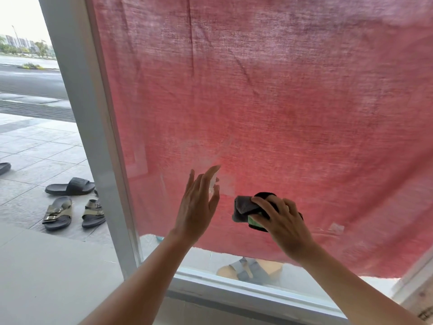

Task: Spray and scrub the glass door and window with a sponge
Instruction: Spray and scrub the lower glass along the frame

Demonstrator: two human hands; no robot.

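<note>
Now the right hand (pixel 278 221) curls round the sponge (pixel 254 213) and holds it against the glass (pixel 206 260), low down near a white smear (pixel 206 156), ready to scrub there. The left hand (pixel 196 207) is wide open with straight fingers and holds nothing. It is just beside the sponge, maybe to steady the pane.

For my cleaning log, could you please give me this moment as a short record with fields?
left hand: open, fingers straight, by the glass
right hand: grips sponge at the glass
glass: red curtain behind; whitish smears above left hand
outside: sandals on tiles, left of white frame
</note>
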